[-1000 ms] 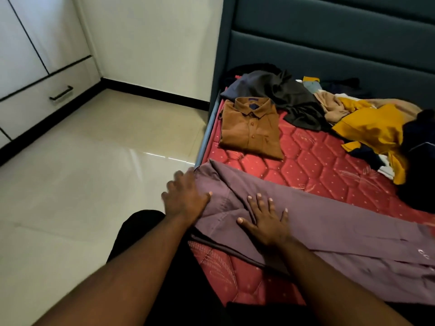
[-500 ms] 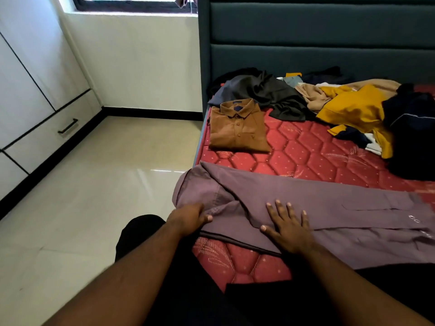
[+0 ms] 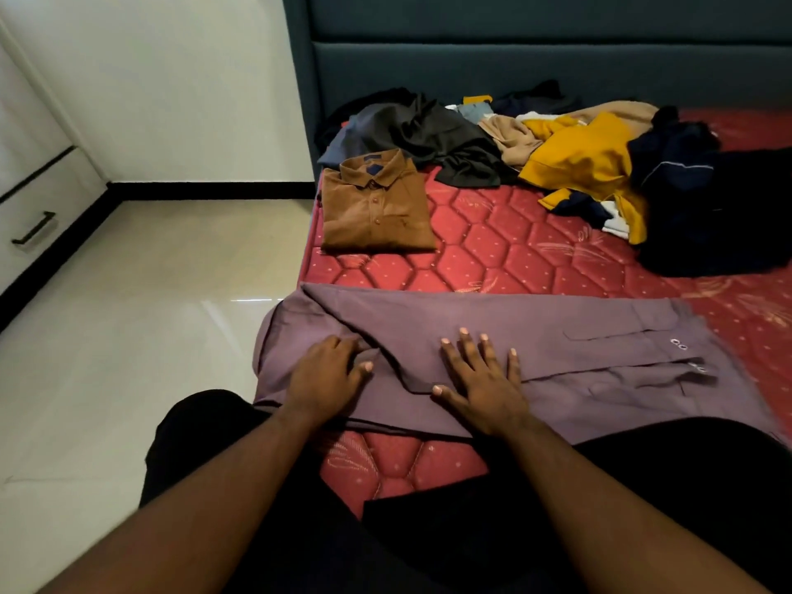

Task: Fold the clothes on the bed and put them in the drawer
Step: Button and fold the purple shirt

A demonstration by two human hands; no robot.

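head view shows the purple shirt (image 3: 493, 336) lying across the near edge of the red mattress (image 3: 514, 250). left hand (image 3: 325, 375) and right hand (image 3: 484, 379) press flat on it, fingers straight, gripping nothing. folded brown shirt (image 3: 375, 207) lies beyond.

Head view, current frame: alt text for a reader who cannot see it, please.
Both hands, left hand and right hand, press flat on a mauve long-sleeved shirt spread across a red quilted mattress. Beyond lie a folded brown polo shirt and a heap of unfolded clothes.
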